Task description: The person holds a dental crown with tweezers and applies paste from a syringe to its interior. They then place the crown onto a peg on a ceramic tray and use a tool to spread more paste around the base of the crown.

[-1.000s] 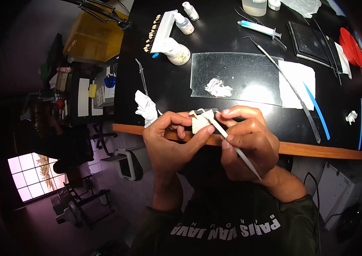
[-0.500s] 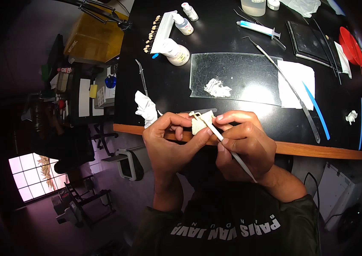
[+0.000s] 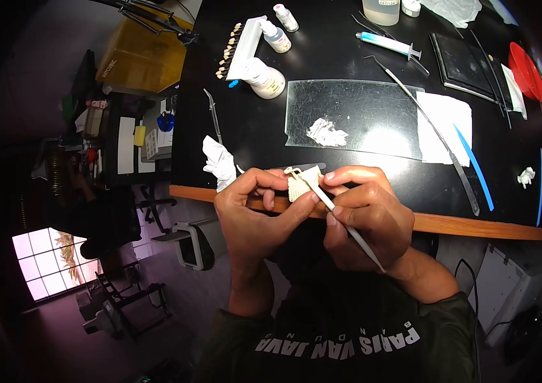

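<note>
My left hand (image 3: 252, 214) is closed, thumb and fingers pinching a small cream-coloured piece with a ridged side (image 3: 297, 189), which looks like a dental model. It is held up near the table's front edge. In my right hand (image 3: 376, 217) a slim white tapered stick tool (image 3: 365, 244) is gripped like a pen. Its upper end meets the cream piece, close to my left thumb; the exact contact is too small to make out. My right index finger reaches to the piece's right side.
Beyond my hands lies a glass slab (image 3: 354, 96) bearing a white paste smear (image 3: 327, 132). A metal spatula (image 3: 440, 134) and a blue strip (image 3: 473, 166) rest across a white paper (image 3: 446, 105). Bottles (image 3: 264, 80), a shade guide (image 3: 245, 48), a syringe (image 3: 389, 43) and crumpled tissue (image 3: 218, 163) surround it.
</note>
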`<state>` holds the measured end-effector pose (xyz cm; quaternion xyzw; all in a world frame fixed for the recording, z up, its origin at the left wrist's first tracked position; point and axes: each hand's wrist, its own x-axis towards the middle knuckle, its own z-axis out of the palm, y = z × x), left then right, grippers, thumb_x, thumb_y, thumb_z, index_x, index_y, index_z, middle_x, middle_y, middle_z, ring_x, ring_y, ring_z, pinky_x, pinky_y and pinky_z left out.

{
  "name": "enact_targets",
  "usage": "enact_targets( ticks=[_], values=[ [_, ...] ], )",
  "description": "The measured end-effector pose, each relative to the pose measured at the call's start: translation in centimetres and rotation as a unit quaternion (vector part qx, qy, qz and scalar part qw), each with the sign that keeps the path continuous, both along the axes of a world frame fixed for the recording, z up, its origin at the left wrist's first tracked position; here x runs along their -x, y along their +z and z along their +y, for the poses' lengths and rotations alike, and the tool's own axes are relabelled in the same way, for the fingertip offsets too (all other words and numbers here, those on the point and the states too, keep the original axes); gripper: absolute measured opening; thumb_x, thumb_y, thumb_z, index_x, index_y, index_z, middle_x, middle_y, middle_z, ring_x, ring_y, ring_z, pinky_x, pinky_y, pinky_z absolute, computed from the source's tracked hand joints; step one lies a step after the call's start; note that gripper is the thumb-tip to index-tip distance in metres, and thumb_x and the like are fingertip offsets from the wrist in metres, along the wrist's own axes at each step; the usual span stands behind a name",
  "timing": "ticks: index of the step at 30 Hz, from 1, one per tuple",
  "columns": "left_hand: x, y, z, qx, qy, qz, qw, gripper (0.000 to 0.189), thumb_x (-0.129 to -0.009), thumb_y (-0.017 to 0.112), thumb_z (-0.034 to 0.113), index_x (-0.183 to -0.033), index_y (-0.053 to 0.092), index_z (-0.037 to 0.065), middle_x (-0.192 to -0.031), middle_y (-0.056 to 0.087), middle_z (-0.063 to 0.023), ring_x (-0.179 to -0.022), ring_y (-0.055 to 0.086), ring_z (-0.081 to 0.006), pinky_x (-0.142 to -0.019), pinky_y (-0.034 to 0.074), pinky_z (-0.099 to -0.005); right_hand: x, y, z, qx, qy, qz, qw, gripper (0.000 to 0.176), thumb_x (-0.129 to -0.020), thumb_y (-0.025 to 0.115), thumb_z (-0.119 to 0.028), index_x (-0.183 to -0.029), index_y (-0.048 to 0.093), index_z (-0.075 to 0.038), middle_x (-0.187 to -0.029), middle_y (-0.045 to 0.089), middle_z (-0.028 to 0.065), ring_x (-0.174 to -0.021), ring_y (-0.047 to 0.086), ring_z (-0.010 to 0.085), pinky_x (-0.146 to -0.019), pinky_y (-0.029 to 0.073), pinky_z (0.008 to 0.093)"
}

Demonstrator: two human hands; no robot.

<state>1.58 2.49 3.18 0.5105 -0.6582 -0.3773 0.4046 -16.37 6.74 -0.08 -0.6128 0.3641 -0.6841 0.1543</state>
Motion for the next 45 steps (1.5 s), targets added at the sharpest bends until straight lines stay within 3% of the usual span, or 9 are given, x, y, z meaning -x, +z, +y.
enact_targets(
  ticks=[10,13,16,19,45],
  values=[
    [-0.02,0.02,0.01,0.003,-0.003,0.001,1.000,0.033,-0.068,0.098,0.005,-0.085,0.070,0.001,-0.096,0.079,-0.0128,-0.069,0.053,-0.0012,-0.064,0.048,-0.0190,0.13,0.08,0.04,-0.003,0.004,0.005,1.000,0.024,-0.081,0.072,0.012,-0.094,0.057,-0.002,-0.088,0.066,0.0122,-0.100,0.075,0.0371,-0.081,0.068,0.0414],
    [-0.22,0.39,0.09,-0.002,-0.030,-0.006,1.000,0.027,-0.075,0.092,-0.003,-0.093,0.072,-0.001,-0.089,0.072,-0.0053,-0.076,0.057,-0.0018,-0.076,0.052,-0.0217,0.05,0.04,0.01,-0.003,0.004,0.003,1.000,0.024,-0.082,0.072,0.012,-0.094,0.057,-0.003,-0.088,0.066,0.0121,-0.100,0.075,0.0370,-0.081,0.068,0.0417],
    [-0.21,0.24,0.08,-0.005,-0.026,0.001,1.000,0.028,-0.074,0.093,-0.002,-0.093,0.072,-0.001,-0.089,0.072,-0.0053,-0.075,0.057,-0.0017,-0.076,0.052,-0.0211,0.02,0.02,-0.01,-0.002,0.001,0.002,1.000,0.024,-0.082,0.072,0.012,-0.094,0.057,-0.003,-0.088,0.066,0.0120,-0.100,0.075,0.0368,-0.080,0.068,0.0416],
    [0.08,0.17,-0.04,0.003,-0.006,0.000,1.000,0.033,-0.068,0.098,0.004,-0.085,0.070,0.001,-0.096,0.079,-0.0132,-0.069,0.055,-0.0012,-0.065,0.049,-0.0195,-0.02,-0.02,-0.05,0.000,0.000,0.001,1.000,0.024,-0.082,0.072,0.011,-0.094,0.057,-0.003,-0.087,0.066,0.0118,-0.100,0.075,0.0366,-0.080,0.068,0.0415],
    [0.23,0.34,0.05,0.006,-0.002,-0.004,1.000,0.033,-0.068,0.098,0.005,-0.084,0.069,0.002,-0.095,0.079,-0.0124,-0.069,0.053,-0.0015,-0.064,0.048,-0.0204,-0.03,-0.01,-0.03,0.001,0.005,0.004,1.000,0.023,-0.081,0.071,0.012,-0.093,0.057,-0.001,-0.087,0.066,0.0132,-0.099,0.075,0.0367,-0.082,0.069,0.0427]
  ],
)
